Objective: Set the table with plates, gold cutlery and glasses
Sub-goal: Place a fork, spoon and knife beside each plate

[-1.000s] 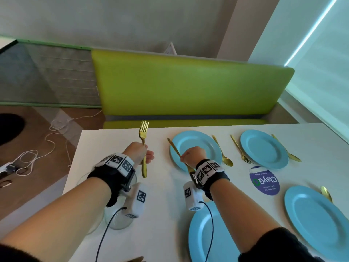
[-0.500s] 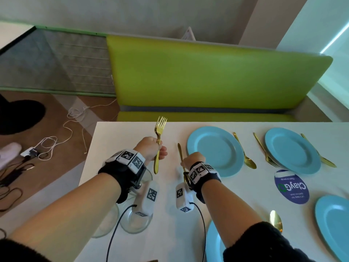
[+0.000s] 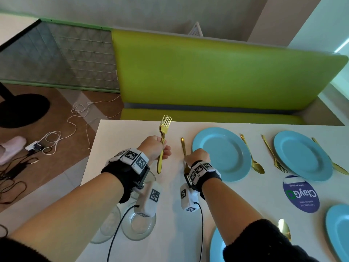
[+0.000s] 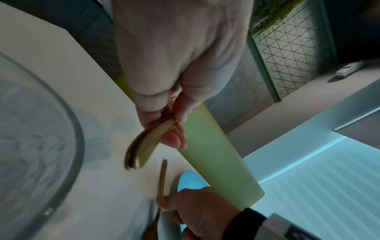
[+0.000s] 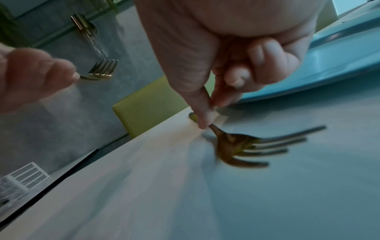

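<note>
My left hand (image 3: 162, 148) grips a gold fork (image 3: 164, 133) by its handle and holds it upright above the white table (image 3: 117, 148), tines up. In the left wrist view the handle end (image 4: 141, 146) sticks out below the curled fingers (image 4: 174, 138). My right hand (image 3: 186, 159) pinches the neck of a second gold fork (image 5: 252, 146). That fork lies on the table just left of the far-left blue plate (image 3: 226, 154), handle (image 3: 182, 146) pointing away, tines toward my wrist.
Another blue plate (image 3: 302, 156) sits to the right with gold cutlery (image 3: 253, 157) beside both. Two near plates (image 3: 217, 248) (image 3: 338, 233), a gold spoon (image 3: 284, 229) and a round sticker (image 3: 301, 193) lie closer. Clear glasses (image 3: 139, 224) stand near left. A green bench (image 3: 207, 76) is behind the table.
My right hand has carried its fork leftward off the blue plate's rim and down onto the table beside it. My left hand keeps its fork upright.
</note>
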Demonstrator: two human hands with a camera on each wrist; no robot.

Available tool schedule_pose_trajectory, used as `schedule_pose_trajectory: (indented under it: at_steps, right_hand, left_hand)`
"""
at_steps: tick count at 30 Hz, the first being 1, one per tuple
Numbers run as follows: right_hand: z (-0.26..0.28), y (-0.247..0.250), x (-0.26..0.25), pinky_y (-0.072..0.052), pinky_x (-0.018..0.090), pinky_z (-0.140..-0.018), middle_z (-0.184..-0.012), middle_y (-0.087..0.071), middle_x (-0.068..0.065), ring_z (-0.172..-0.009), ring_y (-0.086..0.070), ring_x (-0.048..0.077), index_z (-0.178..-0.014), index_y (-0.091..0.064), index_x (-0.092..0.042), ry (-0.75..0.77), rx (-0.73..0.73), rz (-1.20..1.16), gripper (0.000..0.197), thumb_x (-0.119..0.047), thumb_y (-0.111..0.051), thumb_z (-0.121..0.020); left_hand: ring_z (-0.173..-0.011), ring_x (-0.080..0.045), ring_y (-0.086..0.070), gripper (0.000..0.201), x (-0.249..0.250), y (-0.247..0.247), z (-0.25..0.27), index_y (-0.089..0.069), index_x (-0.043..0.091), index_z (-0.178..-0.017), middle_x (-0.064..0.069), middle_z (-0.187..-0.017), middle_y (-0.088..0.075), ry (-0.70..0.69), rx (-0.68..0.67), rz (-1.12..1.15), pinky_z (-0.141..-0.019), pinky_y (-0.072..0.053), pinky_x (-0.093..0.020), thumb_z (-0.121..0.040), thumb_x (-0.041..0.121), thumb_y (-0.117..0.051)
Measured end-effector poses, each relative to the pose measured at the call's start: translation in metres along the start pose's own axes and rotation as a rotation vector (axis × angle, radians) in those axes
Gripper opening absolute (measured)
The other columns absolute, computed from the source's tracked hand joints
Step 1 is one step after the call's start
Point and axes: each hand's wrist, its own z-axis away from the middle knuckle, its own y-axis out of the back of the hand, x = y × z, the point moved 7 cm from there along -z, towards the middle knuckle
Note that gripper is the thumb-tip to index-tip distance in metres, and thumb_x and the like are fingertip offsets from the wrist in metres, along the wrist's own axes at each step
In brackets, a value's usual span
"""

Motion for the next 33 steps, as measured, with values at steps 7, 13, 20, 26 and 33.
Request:
schedule_pose_trajectory:
  at_steps: [7,13,20,26,33]
  right_hand:
    - [-0.012,0.007,-0.001,-0.054,0.030,-0.071,-0.078,-0.059,0.007,-0.076,-0.062,0.026,-0.057,-0.043,-0.014,-0.017,0.029,-0.052,0.035,-0.021,-0.069,-0.079]
    - [-0.017,0.011,-0.001,-0.057,0.034,-0.077,-0.091,-0.069,0.010,-0.088,-0.068,0.029,-0.060,-0.046,-0.013,-0.018,0.021,-0.077,0.035,-0.027,-0.073,-0.078]
    - [-0.018,0.012,0.000,-0.057,0.035,-0.078,-0.098,-0.070,0.011,-0.090,-0.068,0.028,-0.059,-0.042,-0.014,-0.021,0.036,-0.069,0.040,-0.030,-0.074,-0.077]
    - [-0.010,0.017,-0.001,-0.053,0.034,-0.076,-0.105,-0.068,0.012,-0.091,-0.066,0.029,-0.097,-0.060,-0.009,0.005,0.006,-0.087,0.035,-0.038,-0.070,-0.081]
    - [0.029,0.038,-0.018,-0.042,0.027,-0.061,-0.069,-0.055,-0.003,-0.069,-0.054,0.017,-0.077,-0.055,-0.015,0.258,-0.104,-0.181,0.036,-0.049,-0.055,-0.088]
  left_hand:
    - [-0.067,-0.018,-0.061,0.013,-0.003,-0.003,-0.003,-0.050,0.007,-0.089,-0.008,-0.080,-0.060,0.006,-0.011,-0.016,-0.066,-0.053,-0.028,-0.097,0.004,-0.041]
    - [-0.067,-0.018,-0.061,0.009,-0.005,-0.002,-0.005,-0.048,0.005,-0.096,-0.008,-0.080,-0.059,0.007,-0.016,-0.018,-0.068,-0.053,-0.030,-0.097,0.003,-0.040]
    - [-0.067,-0.017,-0.061,0.020,-0.008,0.002,-0.005,-0.048,0.012,-0.082,-0.008,-0.080,-0.060,0.017,-0.002,-0.037,-0.066,-0.053,-0.028,-0.098,0.003,-0.040]
    - [-0.067,-0.018,-0.061,0.011,-0.008,-0.003,0.002,-0.049,0.006,-0.095,-0.009,-0.081,-0.060,0.025,-0.029,-0.028,-0.064,-0.053,-0.027,-0.096,0.000,-0.040]
    - [-0.073,-0.018,-0.062,0.024,-0.002,-0.033,0.026,-0.049,0.003,-0.110,-0.009,-0.090,-0.057,0.001,-0.151,-0.072,-0.068,-0.054,-0.027,-0.093,-0.009,-0.038]
